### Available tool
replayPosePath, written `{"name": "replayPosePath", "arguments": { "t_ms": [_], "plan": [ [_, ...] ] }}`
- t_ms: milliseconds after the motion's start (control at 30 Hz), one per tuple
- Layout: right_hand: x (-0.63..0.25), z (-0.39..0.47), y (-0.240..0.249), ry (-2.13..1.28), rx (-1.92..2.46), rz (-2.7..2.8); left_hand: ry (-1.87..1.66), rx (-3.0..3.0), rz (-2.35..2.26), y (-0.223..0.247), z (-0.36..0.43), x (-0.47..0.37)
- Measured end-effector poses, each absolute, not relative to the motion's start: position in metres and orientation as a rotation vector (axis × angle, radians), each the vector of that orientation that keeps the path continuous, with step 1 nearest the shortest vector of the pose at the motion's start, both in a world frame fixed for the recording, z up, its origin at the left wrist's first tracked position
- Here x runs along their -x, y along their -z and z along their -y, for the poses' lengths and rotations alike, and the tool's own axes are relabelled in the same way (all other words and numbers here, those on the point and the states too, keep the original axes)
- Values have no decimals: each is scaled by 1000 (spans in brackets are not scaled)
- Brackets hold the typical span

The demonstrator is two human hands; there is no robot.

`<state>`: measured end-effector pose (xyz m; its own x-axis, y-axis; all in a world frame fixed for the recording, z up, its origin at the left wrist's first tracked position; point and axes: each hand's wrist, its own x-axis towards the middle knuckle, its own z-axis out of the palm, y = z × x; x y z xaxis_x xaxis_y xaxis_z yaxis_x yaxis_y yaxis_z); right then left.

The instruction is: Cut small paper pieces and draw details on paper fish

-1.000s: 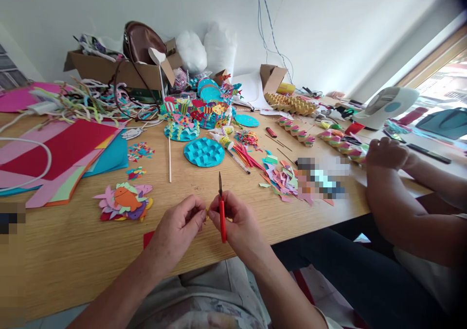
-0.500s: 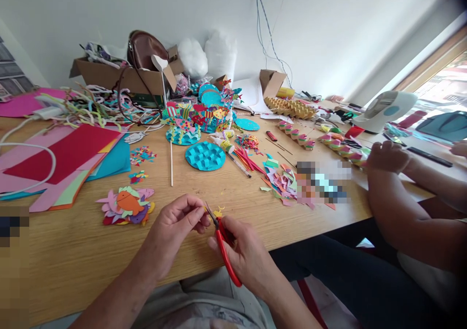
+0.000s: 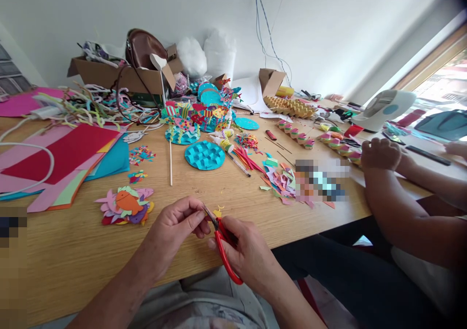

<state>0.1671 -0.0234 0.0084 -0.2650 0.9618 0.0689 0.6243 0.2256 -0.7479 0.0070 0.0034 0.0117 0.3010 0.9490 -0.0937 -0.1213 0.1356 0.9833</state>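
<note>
My right hand (image 3: 246, 248) is closed on a pair of red-handled scissors (image 3: 226, 261), whose thin blades point up and left. The blade tips meet the fingertips of my left hand (image 3: 186, 217). That hand is pinched, and whatever lies between its thumb and finger is too small to make out. Yellow paper scraps (image 3: 218, 212) lie on the table just beyond the blades. Left of my hands sits a pile of paper fish cutouts (image 3: 127, 203), with an orange one on top.
Coloured paper sheets (image 3: 65, 158) cover the table's left side. Ahead stand a blue woven paper disc (image 3: 205, 155) and a white stick (image 3: 171, 163). Paper scraps (image 3: 279, 180) lie to the right. Another person's hand (image 3: 381, 155) rests at the far right, near a folded paper strip (image 3: 339, 148).
The scissor blades have come closer together, and their tips have shifted slightly left against my left fingertips. The other person's hand has moved slightly left.
</note>
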Motion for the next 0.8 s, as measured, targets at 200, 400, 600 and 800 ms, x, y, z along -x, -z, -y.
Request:
{"name": "replayPosePath", "arguments": {
  "t_ms": [200, 400, 600, 800],
  "plan": [
    [-169, 24, -5, -768, 1468, 1983, -962, -1175, -944, -13, -5, -7],
    [-171, 24, -3, -778, 1481, 1987, -950, -1180, -973, -15, -5, -7],
    [-173, 24, -3, -770, 1492, 2009, -958, -1185, -984, -15, -6, -6],
    [-174, 24, -2, -787, 1506, 2014, -961, -1165, -972, -15, -5, -6]
  ]
}}
